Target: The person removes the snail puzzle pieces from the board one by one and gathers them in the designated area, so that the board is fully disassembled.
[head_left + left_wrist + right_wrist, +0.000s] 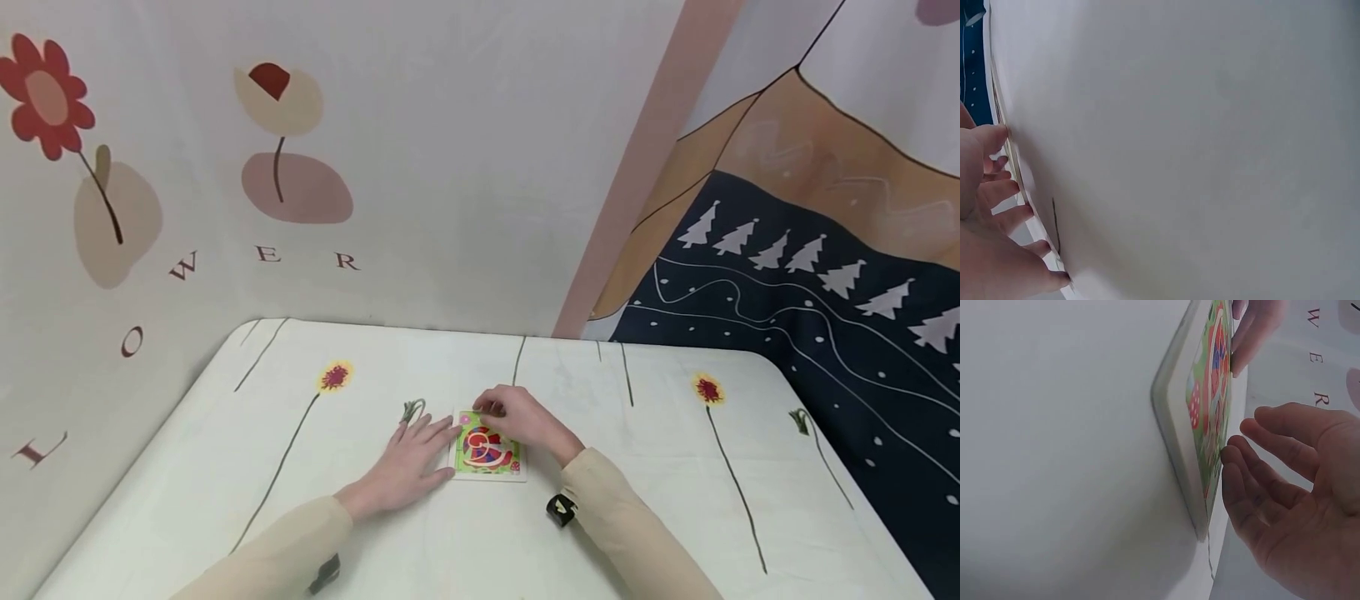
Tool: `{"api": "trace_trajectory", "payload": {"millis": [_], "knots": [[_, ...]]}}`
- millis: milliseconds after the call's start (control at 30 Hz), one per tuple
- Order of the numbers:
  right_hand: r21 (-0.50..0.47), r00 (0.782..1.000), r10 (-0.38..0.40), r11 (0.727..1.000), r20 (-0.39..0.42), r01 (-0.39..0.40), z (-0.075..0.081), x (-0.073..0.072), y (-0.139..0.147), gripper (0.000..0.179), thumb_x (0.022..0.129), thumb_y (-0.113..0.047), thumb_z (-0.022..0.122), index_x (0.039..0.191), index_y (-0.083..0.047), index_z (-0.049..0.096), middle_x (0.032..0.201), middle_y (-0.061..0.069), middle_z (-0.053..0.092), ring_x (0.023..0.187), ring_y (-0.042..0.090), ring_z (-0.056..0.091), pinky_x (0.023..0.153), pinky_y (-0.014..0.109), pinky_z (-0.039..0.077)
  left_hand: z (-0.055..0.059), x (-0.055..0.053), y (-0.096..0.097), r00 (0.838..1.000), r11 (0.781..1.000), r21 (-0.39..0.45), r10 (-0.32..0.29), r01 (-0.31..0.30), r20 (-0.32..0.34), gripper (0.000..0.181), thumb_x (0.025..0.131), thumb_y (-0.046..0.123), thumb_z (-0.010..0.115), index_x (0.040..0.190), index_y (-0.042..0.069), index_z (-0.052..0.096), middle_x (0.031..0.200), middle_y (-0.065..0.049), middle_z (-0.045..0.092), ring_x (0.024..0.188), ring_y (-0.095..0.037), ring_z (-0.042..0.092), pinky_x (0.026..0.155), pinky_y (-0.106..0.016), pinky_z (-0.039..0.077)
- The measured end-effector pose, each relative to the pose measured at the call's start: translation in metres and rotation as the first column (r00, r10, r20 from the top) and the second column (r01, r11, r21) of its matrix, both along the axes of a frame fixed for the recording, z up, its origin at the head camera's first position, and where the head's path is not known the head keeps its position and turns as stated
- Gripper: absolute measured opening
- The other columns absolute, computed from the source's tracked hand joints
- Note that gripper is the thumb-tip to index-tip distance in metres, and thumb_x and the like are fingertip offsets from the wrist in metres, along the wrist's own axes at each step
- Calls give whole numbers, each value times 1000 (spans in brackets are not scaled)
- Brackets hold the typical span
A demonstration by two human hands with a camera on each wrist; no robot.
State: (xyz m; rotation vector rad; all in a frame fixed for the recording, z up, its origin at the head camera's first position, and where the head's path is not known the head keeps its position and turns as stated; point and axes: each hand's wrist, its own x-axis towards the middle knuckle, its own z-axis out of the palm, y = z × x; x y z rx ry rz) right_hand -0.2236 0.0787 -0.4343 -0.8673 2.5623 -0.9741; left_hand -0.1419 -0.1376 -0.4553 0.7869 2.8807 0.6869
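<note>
A small, thick board [489, 475] with a white border lies on the table. Its bright picture [487, 446] shows a red, purple and white figure on green, with a spotted mushroom in one corner. My left hand [401, 471] rests flat on the cloth, fingers spread and nearly straight, fingertips at the board's left edge. Over the upper right part of the picture bends my right hand [528, 419]. The right wrist view shows that hand [1310, 506] loosely curved, fingertips at the board's surface; I see nothing between thumb and fingers.
A white tablecloth [375, 550] printed with flowers covers the table. Patterned curtains [465, 167] hang behind it and along the sides. A dark device [560, 510] sits at the right wrist, another [325, 575] at the left.
</note>
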Motion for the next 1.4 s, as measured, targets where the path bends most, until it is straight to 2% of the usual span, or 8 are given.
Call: {"api": "trace_trajectory", "payload": {"millis": [167, 433, 667, 867, 1100, 1400], "knots": [[3, 999, 29, 1000, 15, -29, -1, -5, -4, 17, 92, -5, 64, 107, -4, 69, 92, 0, 62, 82, 13, 57, 73, 28, 47, 1, 2, 1, 1000, 1000, 16, -10, 10, 11, 51, 94, 25, 63, 140, 9, 50, 148, -19, 38, 135, -47, 26, 101, -69, 17], [22, 995, 27, 999, 94, -29, -2, -11, -8, 16, 91, -2, 62, 104, -7, 70, 95, 0, 60, 83, 13, 53, 74, 30, 46, 4, 2, -2, 999, 998, 43, -41, 40, 22, 45, 93, 22, 63, 137, 12, 55, 147, -20, 38, 134, -49, 27, 99, -71, 19], [46, 996, 35, 998, 80, -39, -4, -13, -18, 15, 91, -3, 63, 103, -9, 71, 90, -2, 60, 81, 12, 53, 74, 28, 45, 5, 0, -3, 999, 998, 38, -45, 44, 28, 46, 92, 22, 65, 136, 12, 57, 146, -20, 40, 133, -50, 29, 98, -71, 21], [37, 996, -10, 999, 85, 6, -5, -12, -20, 13, 91, -6, 64, 101, -9, 71, 85, -3, 59, 77, 12, 52, 70, 28, 44, 3, -3, -3, 998, 998, 39, -57, 56, 19, 46, 91, 22, 66, 135, 12, 57, 145, -20, 40, 131, -50, 30, 97, -70, 23], [29, 997, -16, 999, 77, 14, -6, -11, -20, 13, 91, -6, 65, 102, -9, 71, 85, -3, 58, 77, 12, 51, 70, 28, 43, 0, -4, -1, 998, 996, 56, -68, 67, 7, 45, 90, 20, 68, 133, 11, 59, 143, -22, 42, 130, -52, 31, 96, -70, 24], [16, 993, -34, 999, 112, 33, -5, -11, -23, 14, 89, -2, 66, 101, -7, 70, 84, -1, 57, 75, 13, 51, 69, 27, 43, 3, -4, -2, 998, 996, 59, -61, 61, -9, 44, 89, 19, 69, 132, 10, 60, 141, -22, 44, 128, -53, 33, 95, -70, 25]]}}
